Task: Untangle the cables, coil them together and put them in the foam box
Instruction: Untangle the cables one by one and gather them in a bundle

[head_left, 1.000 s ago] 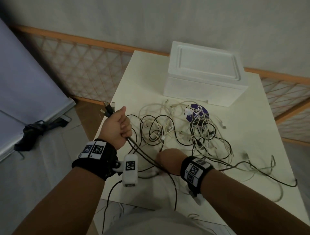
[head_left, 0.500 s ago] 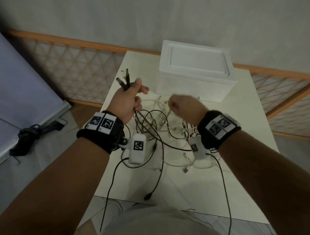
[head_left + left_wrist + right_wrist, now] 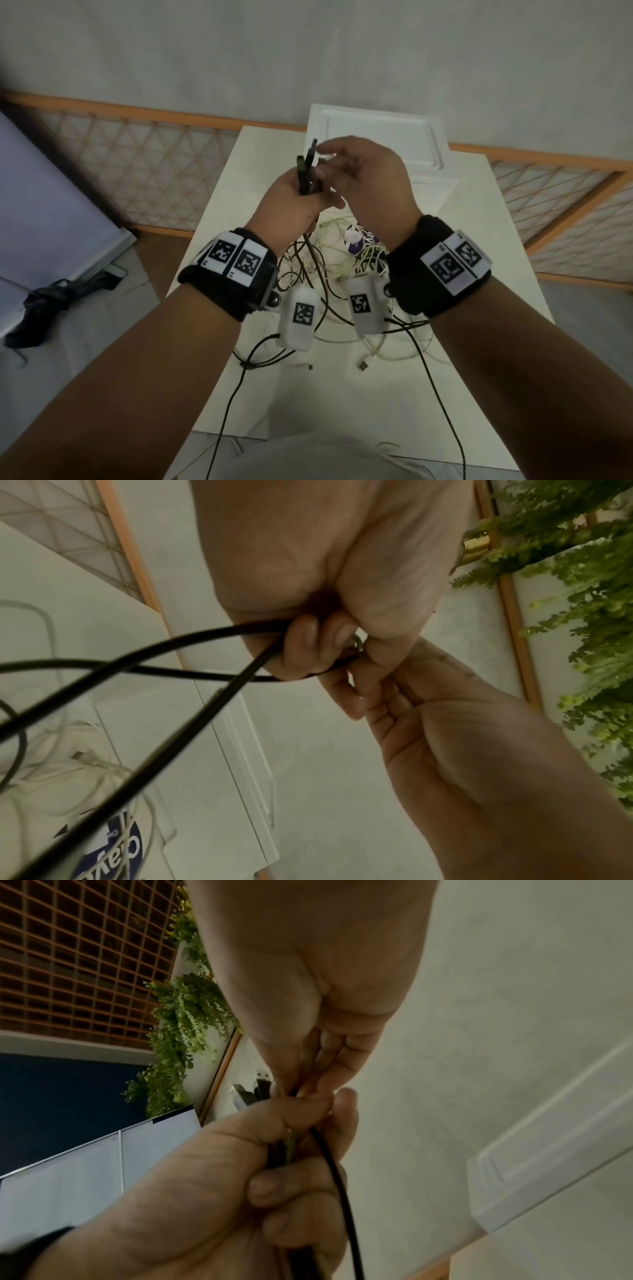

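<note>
My left hand is raised above the table and grips a bundle of black cables, whose plug ends stick up out of the fist. My right hand is against it, and in the right wrist view its fingertips pinch one black cable beside the left thumb. From the fist the cables hang down into a tangle of black and white cables on the white table. Behind the hands stands the white foam box with its lid on.
A purple round item lies among the cables. Loose cable ends trail over the table's near edge. A lattice fence runs behind the table. On the floor at the left are a black bag and a pale board.
Both hands have risen from the table. My right hand left the tangle and came up to the plug ends in my left hand, where it now pinches one cable.
</note>
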